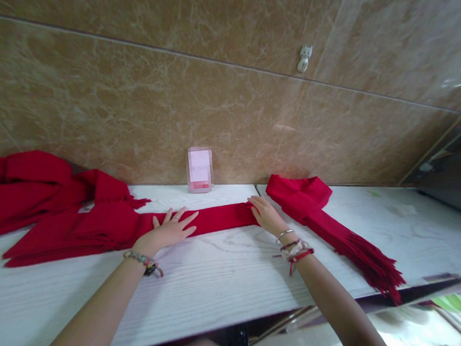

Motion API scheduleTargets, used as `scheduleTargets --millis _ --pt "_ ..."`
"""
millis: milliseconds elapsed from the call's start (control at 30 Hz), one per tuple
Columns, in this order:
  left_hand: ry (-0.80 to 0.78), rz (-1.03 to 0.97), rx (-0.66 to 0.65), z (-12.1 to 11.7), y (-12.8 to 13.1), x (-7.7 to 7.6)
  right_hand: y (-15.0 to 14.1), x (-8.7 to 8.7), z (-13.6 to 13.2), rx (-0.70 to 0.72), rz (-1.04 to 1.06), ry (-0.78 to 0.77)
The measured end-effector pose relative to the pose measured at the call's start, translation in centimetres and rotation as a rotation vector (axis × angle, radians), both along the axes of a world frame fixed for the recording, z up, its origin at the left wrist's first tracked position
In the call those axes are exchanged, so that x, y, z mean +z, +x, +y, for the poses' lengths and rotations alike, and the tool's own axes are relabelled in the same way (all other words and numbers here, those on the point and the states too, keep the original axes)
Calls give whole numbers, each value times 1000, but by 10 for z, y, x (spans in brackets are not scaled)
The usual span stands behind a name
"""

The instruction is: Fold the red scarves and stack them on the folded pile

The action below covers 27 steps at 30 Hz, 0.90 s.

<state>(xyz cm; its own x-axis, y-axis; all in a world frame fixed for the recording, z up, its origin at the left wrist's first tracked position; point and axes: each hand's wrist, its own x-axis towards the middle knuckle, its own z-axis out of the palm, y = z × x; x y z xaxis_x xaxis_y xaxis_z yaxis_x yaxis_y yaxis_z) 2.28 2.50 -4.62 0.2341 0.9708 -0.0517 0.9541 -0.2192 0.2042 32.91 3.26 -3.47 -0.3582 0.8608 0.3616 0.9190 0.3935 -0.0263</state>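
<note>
A red scarf (218, 219) lies in a long folded strip across the white table, its wider layered part spreading to the left. My left hand (171, 231) rests flat on the strip with fingers spread. At the strip's right end, my right hand (265, 213) has its fingertips curled onto the fabric edge; what lies under them is partly hidden. Just right of that hand is another red scarf (312, 211), looped at the back, its fringed end (370, 266) reaching the table's front edge.
Crumpled red fabric (25, 183) is heaped at the back left. A blurred, pale upright card or box (200, 169) stands against the brown marbled wall (136, 106). On the wall hangs a small white cat-shaped hook (305, 57). The white table (208, 288) has a seam near its middle.
</note>
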Motion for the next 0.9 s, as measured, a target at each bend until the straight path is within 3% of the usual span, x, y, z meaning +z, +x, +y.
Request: scheduleTargets --millis 100,200,333,533,767,900 --pt "-60 -11 18 1 -1 -3 -10 -4 2 47 1 -73" --pt "-39 -12 8 0 -2 -5 -2 -6 5 -108 -15 -148" --pt "-99 -31 29 -1 0 -1 11 -1 5 -225 1 -110" --pt "-146 10 34 -8 10 14 -2 -3 4 71 25 -137" --pt "-124 -10 43 -6 6 8 19 -3 6 -157 42 -121" --pt "-132 0 50 -11 10 15 17 -3 6 27 132 17"
